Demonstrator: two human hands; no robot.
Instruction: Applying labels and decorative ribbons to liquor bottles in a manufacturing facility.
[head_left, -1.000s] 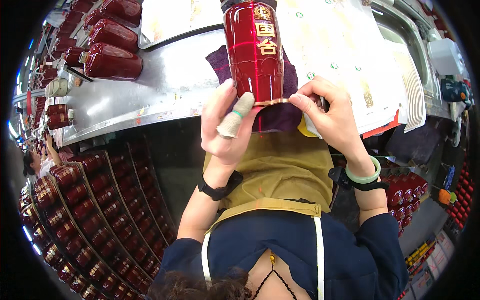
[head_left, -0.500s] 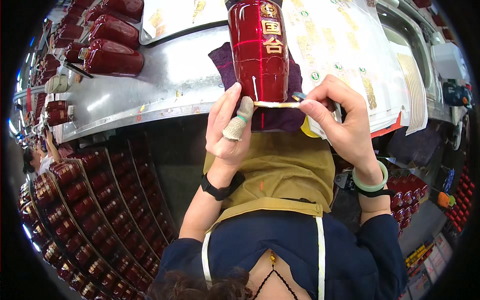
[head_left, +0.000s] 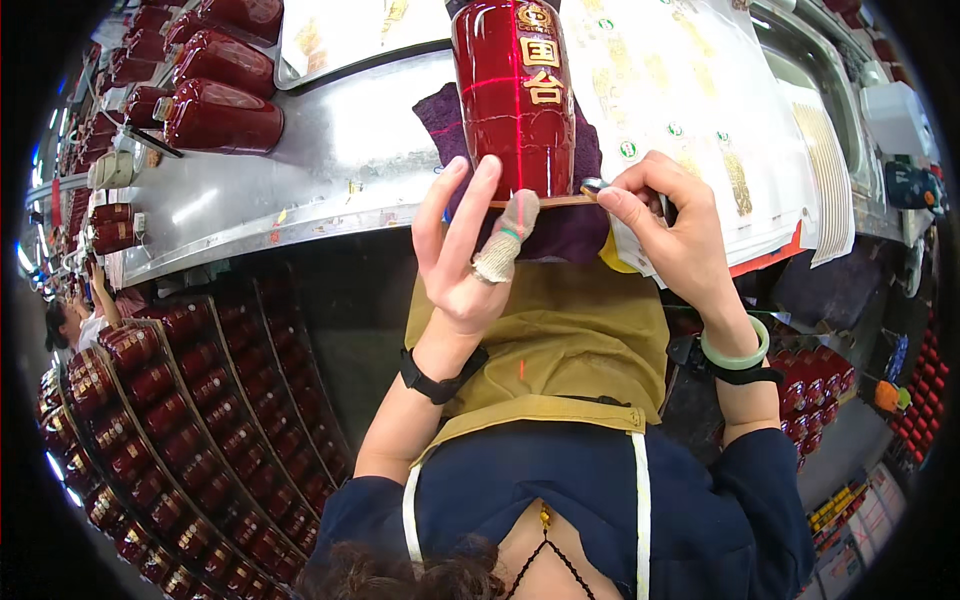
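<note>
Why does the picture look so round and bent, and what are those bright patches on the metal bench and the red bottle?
Head view: the fisheye lens curves the grey metal workbench edge and blackens the corners. Overhead light glares white on the bench and streaks the glossy red cylindrical bottle, crossed by thin bright red lines. The left hand and right hand look sharp; crates of red bottles near the rim blur.

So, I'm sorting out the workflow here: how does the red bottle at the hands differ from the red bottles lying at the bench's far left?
The red bottle at the hands rests on a purple cloth; the far-left bottles lie bare on the metal bench. The first is touched by the left hand and right hand; the others are untouched. All are glossy dark red.
</note>
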